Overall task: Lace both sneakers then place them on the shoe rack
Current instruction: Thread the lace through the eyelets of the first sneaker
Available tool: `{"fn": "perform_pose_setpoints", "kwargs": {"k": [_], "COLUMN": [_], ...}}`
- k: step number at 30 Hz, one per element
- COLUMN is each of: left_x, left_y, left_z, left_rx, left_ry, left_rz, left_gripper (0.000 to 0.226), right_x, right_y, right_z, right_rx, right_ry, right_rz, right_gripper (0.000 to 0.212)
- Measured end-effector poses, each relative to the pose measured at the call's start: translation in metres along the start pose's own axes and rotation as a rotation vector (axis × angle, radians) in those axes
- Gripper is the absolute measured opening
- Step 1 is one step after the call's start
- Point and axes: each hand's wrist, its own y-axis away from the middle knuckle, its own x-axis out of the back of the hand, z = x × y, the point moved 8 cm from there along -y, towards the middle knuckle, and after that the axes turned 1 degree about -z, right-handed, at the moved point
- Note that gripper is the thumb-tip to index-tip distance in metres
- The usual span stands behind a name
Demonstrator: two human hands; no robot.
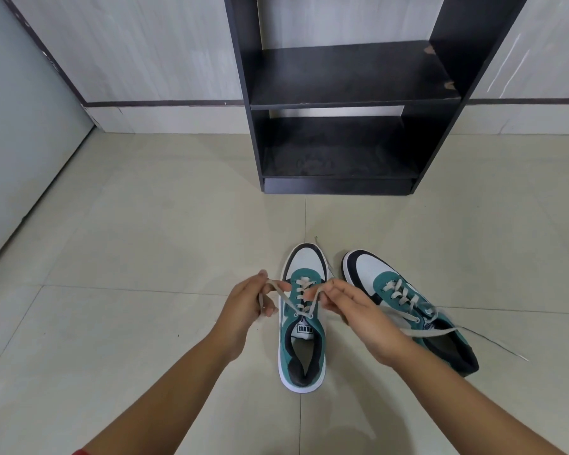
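Two green, white and black sneakers stand on the tiled floor with toes pointing away from me. The left sneaker (302, 349) is laced through its eyelets, and its two beige lace ends (284, 298) rise up and cross above the tongue. My left hand (248, 305) pinches one lace end at the left of the shoe. My right hand (352, 307) pinches the other end at the right, partly covering the right sneaker (418, 310). That shoe's loose laces trail over the floor to the right. The black shoe rack (345, 103) stands ahead against the wall.
The rack has two bare dark shelves, the lower one (339, 159) near floor level. Beige floor tiles (145, 241) spread around the shoes. A pale wall with a dark strip runs behind, and a grey door panel (17, 142) is at the left.
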Motion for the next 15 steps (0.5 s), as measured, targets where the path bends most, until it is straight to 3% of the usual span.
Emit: {"fn": "perform_pose_setpoints", "kwargs": {"k": [4, 10, 13, 15], "left_x": [-0.011, -0.026, -0.035, -0.042], "left_y": [0.006, 0.008, 0.007, 0.009], "left_z": [0.015, 0.011, 0.008, 0.007], "left_rx": [-0.101, -0.169, -0.199, -0.204], "left_ry": [-0.052, -0.203, -0.278, -0.31], "left_rz": [-0.003, -0.099, -0.197, -0.293], "left_gripper": [0.028, 0.027, 0.027, 0.025], "right_x": [-0.006, -0.005, -0.003, -0.002], "right_y": [-0.002, -0.006, -0.008, -0.011], "right_z": [-0.007, 0.009, 0.012, 0.012], "right_rx": [0.046, 0.008, 0.019, 0.029], "right_ry": [-0.235, -0.138, -0.204, -0.25], "right_rz": [0.012, 0.045, 0.078, 0.097], "right_gripper": [0.029, 0.026, 0.015, 0.018]}}
